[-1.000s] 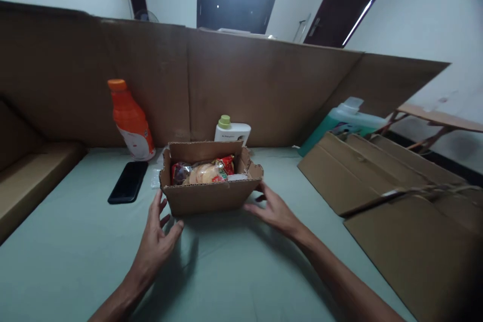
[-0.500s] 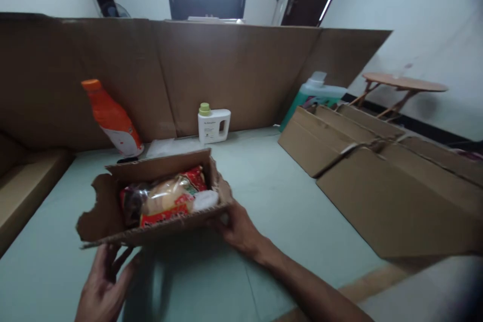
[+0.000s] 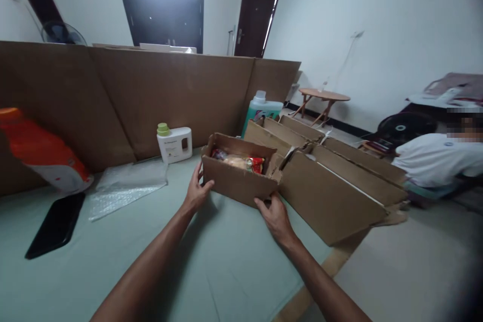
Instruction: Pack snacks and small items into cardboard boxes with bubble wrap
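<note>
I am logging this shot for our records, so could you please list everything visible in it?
small cardboard box: one, brown, open, held above the green surface, snack packets inside
flattened cartons: a stack, brown, right of the box
orange bottle: one, far left
phone: one, black, lying flat below the bottle
bubble wrap: one clear sheet, beside the phone
white jug: one, green cap, by the cardboard wall
teal jug: one, behind the cartons
round table: one, wooden, by the far wall
another person: white shirt, far right
left hand: on the box's left end
right hand: on its near right corner
</note>
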Tool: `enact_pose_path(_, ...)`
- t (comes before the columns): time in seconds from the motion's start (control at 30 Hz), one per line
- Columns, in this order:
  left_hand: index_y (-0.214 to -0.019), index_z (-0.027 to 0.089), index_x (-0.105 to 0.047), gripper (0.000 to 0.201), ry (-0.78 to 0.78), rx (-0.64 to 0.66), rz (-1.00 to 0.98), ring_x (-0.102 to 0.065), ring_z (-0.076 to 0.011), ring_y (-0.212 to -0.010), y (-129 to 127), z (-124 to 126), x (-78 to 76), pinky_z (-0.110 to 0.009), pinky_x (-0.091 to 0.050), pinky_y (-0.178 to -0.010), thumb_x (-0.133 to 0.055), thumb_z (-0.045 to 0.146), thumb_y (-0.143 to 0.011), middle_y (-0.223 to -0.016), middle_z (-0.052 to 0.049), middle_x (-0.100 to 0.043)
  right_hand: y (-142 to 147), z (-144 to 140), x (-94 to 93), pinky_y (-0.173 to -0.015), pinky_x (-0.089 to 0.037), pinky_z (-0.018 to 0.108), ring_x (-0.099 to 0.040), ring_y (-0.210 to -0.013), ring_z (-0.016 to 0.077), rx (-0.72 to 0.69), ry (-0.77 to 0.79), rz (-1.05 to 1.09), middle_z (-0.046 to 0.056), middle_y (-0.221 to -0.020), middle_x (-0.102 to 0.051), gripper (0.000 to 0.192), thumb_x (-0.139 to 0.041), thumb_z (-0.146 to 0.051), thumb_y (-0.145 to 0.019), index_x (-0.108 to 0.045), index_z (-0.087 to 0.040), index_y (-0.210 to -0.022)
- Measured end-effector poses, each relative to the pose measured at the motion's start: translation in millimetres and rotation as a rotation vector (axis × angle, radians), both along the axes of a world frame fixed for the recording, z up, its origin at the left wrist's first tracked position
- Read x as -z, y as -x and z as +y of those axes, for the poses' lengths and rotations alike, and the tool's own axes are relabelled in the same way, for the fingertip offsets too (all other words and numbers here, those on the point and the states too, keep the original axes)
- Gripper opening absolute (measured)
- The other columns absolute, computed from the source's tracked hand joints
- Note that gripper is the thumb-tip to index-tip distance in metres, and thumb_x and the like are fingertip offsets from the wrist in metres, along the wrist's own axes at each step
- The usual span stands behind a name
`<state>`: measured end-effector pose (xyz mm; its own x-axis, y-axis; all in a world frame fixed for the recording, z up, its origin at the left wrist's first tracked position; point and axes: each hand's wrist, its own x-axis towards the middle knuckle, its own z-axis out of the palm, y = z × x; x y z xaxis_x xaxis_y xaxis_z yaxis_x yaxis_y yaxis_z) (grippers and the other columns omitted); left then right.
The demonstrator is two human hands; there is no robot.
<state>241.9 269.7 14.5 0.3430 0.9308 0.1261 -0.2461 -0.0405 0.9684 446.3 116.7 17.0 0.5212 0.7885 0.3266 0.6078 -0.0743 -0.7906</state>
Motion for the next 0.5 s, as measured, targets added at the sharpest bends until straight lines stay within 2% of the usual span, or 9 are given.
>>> enact_pose_path(0.07, -0.155, 0.025, -0.023, 0.114, 0.027, 0.03, -0.022, -0.023, -0.0381, -0.151, -35, 12, 3.2, -0.049, -0.032, -0.117, -0.082, 0.056, -0.062, -0.168, -0.016, -0.013, -13, -1, 17.1, -0.085, -0.056, 0.045, -0.065, -0.107, 0.0302, 0.027, -0.025, 0.051, 0.021, -0.14, -0.056, 0.074, -0.06, -0.046, -0.082, -0.04, -0.015, -0.146)
enact_pose_path(0.1, -0.156, 0.024, -0.02, 0.119, 0.039, 0.059, -0.027, -0.023, -0.0395, -0.151, -48, 13, 6.0, -0.051, -0.033, -0.117, -0.083, 0.059, -0.061, -0.167, -0.018, -0.011, -18, -1, 26.5, -0.084, -0.058, 0.044, -0.065, -0.108, 0.0294, 0.028, -0.034, 0.087, 0.021, -0.144, -0.053, 0.079, -0.06, -0.048, -0.082, -0.035, -0.016, -0.15)
enact_pose_path(0.23, -0.153, 0.016, -0.027, 0.122, 0.052, 0.221, -0.028, -0.039, -0.0401, -0.143, -83, -7, 22.0, -0.051, -0.039, -0.113, -0.086, 0.06, -0.057, -0.158, -0.025, -0.032, -33, 0, 55.2, -0.088, -0.058, 0.044, -0.061, -0.118, 0.0288, -0.011, -0.055, 0.168, 0.019, -0.145, -0.052, 0.08, -0.062, -0.048, -0.082, -0.035, -0.019, -0.151)
enact_pose_path(0.37, -0.15, 0.016, -0.035, 0.108, 0.028, 0.283, -0.034, -0.043, -0.0355, -0.14, -99, -25, 33.0, -0.046, -0.041, -0.112, -0.084, 0.058, -0.063, -0.154, -0.022, -0.041, -45, 1, 55.3, -0.085, -0.059, 0.042, -0.063, -0.113, 0.0266, -0.088, 0.02, 0.146, 0.018, -0.145, -0.051, 0.075, -0.062, -0.042, -0.083, -0.037, -0.021, -0.15)
enact_pose_path(0.5, -0.144, 0.014, -0.042, 0.096, 0.019, 0.304, 0.007, -0.049, -0.0373, -0.134, -112, -23, 37.2, -0.049, -0.045, -0.107, -0.083, 0.053, -0.066, -0.144, -0.023, -0.051, -49, 3, 45.6, -0.083, -0.058, 0.043, -0.067, -0.097, 0.0239, -0.12, 0.103, 0.122, 0.019, -0.144, -0.052, 0.071, -0.062, -0.036, -0.081, -0.041, -0.019, -0.147)
